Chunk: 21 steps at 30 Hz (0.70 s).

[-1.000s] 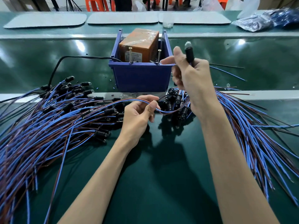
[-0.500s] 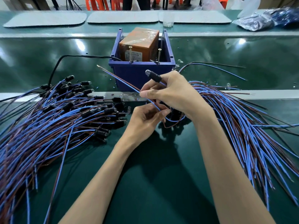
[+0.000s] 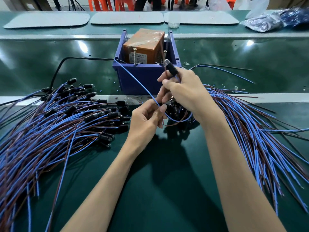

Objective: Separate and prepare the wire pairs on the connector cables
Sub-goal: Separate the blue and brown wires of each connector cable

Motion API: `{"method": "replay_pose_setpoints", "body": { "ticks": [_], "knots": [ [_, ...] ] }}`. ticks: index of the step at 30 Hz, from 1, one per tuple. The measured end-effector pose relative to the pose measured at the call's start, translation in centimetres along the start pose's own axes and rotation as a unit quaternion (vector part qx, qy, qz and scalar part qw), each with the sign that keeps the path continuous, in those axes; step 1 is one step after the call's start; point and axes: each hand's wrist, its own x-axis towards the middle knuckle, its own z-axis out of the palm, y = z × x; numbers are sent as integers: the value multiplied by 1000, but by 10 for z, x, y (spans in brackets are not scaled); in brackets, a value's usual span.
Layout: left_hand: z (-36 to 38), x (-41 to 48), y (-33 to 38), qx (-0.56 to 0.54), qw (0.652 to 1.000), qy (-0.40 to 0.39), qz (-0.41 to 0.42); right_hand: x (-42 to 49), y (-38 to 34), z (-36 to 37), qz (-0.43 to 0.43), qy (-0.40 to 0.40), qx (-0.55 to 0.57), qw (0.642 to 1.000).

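Connector cable (image 3: 171, 68): held up off the table (image 3: 167, 190), in front of the blue bin (image 3: 143, 79); its black plug with a clear tip sticks up out of the right hand (image 3: 185, 91).
Blue wire (image 3: 138, 82): sags in a loop from under the right hand, passes through the left hand (image 3: 145, 119), then rises leftward, its free end near the bin's front left corner.
Brown wire (image 3: 174, 123): shows as a thin loop just under the blue one between the hands; the rest of its run cannot be told.
Right hand: fingers curled round the plug body, gripping it.
Left hand: thumb and forefinger pinch the blue wire; the other fingers curl beneath.
Left pile (image 3: 58, 118): many blue-and-brown cables with black plugs, fanned over the table left of the hands.
Right pile (image 3: 250, 124): more such cables, plugs bunched under the right hand, wires spreading rightward.
Bin contents: an orange box (image 3: 143, 44) wrapped in clear film; two screws (image 3: 134, 56) stand upright at the front rim.
Black cord (image 3: 57, 72): curves from the left pile to the bin.
Far edge: three grey mats (image 3: 127, 17) and a plastic bag (image 3: 267, 20).
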Motion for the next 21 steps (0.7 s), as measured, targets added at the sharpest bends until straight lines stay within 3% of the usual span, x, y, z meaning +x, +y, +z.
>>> {"method": "replay_pose_setpoints", "body": {
  "ticks": [10,15,21],
  "knots": [
    [0,1,-1,-18,998,52,20,2,1,1,-1,49,39,998],
    [0,-1,0,-13,999,25,30,3,3,3,11,36,-36,999],
    [0,-1,2,-18,998,60,14,-2,2,8,-27,0,-90,996]
  ]
}}
